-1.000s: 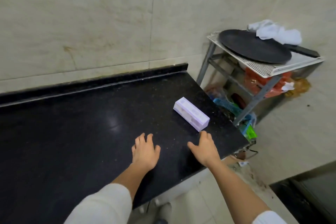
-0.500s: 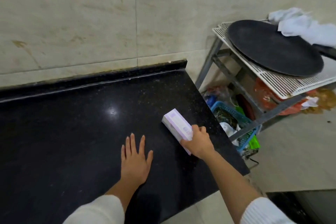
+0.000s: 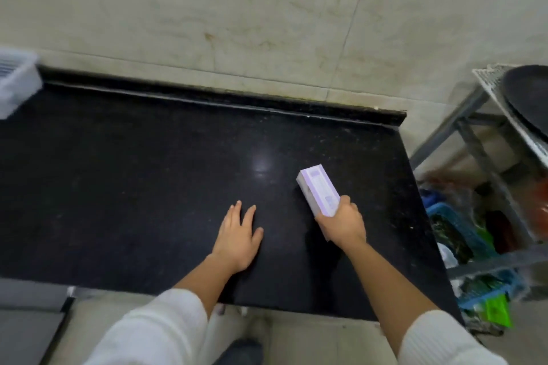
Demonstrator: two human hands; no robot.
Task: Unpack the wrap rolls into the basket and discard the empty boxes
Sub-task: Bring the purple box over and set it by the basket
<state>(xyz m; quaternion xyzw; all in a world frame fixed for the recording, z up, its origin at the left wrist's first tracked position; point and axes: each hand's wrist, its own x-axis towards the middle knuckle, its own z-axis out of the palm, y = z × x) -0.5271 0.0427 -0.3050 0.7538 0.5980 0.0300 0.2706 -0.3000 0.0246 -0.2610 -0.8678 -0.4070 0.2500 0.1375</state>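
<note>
A long white and lilac wrap box (image 3: 318, 190) is lifted a little off the black countertop (image 3: 148, 181), its far end pointing away to the left. My right hand (image 3: 341, 224) is shut on its near end. My left hand (image 3: 238, 235) lies flat on the counter with fingers spread, to the left of the box and holding nothing. A white slotted basket (image 3: 16, 84) shows at the far left edge of the counter, blurred and partly cut off.
A grey metal rack (image 3: 486, 163) stands right of the counter, with a round black pan (image 3: 527, 98) on its white grid top. A blue crate (image 3: 453, 234) of green and mixed items sits on its lower level. A tiled wall backs the counter.
My right hand closed on the box and raised it off the counter. The view swung left, bringing the white basket into sight. My left hand stayed flat.
</note>
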